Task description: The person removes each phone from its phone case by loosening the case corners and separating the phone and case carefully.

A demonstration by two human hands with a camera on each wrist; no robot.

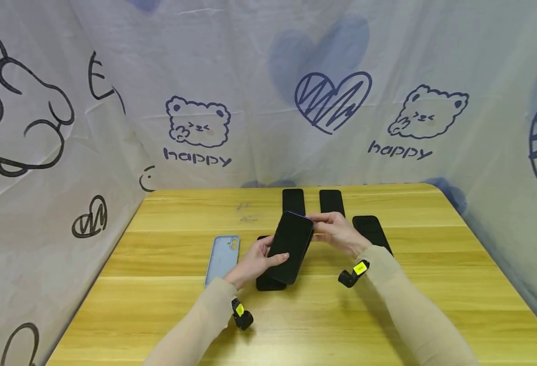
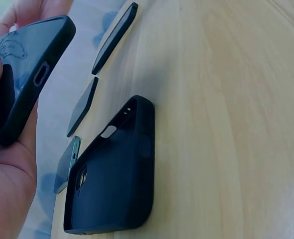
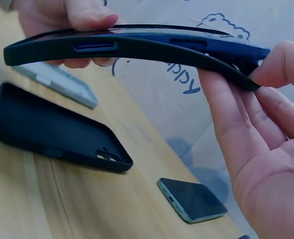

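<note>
A dark, glossy-faced rectangular phone [image 1: 291, 244] is held above the tabletop [image 1: 122, 310], between the hands, partly seated in a flexible black case [image 3: 149, 51]. Its long axis is pointed away from the person, with the far end leaned slightly toward the right and the screen turned up. The left side is gripped by the left hand [image 1: 256, 262], thumb laid over the screen and fingers beneath. At the far end, to which the right hand [image 1: 339, 231] is nearer, the case's edge is pinched between thumb and fingers and bent below the phone, so that a gap is left there and the phone's blue edge is exposed; the near end appears seated. Below the left hand a second black case [image 2: 112, 184] is seen; to that hand's left, a pale blue case [image 1: 223, 259].
</note>
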